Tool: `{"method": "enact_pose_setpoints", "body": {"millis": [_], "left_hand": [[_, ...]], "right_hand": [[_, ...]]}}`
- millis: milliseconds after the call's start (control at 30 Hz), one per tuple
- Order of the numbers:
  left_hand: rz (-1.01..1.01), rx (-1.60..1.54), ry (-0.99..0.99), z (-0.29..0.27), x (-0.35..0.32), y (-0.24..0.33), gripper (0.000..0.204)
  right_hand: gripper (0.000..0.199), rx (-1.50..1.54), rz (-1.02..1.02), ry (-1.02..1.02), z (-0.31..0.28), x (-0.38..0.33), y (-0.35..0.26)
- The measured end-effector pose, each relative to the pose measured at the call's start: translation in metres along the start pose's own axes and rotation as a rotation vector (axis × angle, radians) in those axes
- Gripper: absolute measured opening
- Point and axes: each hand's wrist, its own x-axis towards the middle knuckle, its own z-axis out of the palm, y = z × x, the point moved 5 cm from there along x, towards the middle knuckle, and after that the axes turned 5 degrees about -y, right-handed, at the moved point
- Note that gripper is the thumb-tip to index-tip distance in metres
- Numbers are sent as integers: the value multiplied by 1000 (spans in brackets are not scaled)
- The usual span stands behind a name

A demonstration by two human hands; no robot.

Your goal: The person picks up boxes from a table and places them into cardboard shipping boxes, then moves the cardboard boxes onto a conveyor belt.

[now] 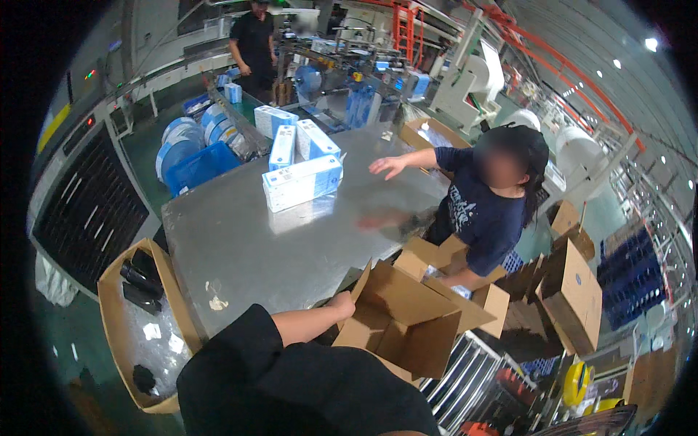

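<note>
My left hand (342,304) reaches out from a black sleeve and grips the near flap of an open, empty cardboard box (407,323) at the near edge of the metal table (240,247). Its fingers are tucked behind the flap. My right hand is not in view. Across the box, a co-worker (483,214) in a dark blue shirt stretches one hand (389,167) over the table and leans on a second open carton (443,258). A white and blue pack (302,183) lies further up the table.
More white and blue packs (294,142) stand at the table's far end. An open carton (138,330) holding black items and scraps sits on the floor at left. Blue crates (196,166), roller conveyor (465,374), stacked cartons (574,291), and a person in black (254,43) surround the table.
</note>
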Motion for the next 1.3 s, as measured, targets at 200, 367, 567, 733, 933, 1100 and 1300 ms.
{"method": "enact_pose_setpoints", "body": {"millis": [200, 367, 567, 733, 933, 1100, 1300], "left_hand": [[18, 3, -64, 3, -8, 21, 25], [-36, 81, -64, -9, -24, 44, 26], [-8, 70, -60, -5, -23, 37, 24], [1, 55, -35, -8, -30, 41, 24], [29, 68, -46, 3, -17, 33, 26], [11, 61, -47, -2, -24, 37, 26], [29, 60, -50, -4, -25, 34, 26]], "right_hand": [[27, -91, 399, -851, 48, 4, 33], [31, -87, 466, -967, 73, 14, 56], [33, -50, 526, -988, 65, 15, 54], [35, -15, 556, -982, 63, 12, 54], [36, -19, 576, -976, 59, 15, 53], [34, -10, 595, -942, 44, 20, 42], [33, -13, 594, -927, 53, 11, 44]]}}
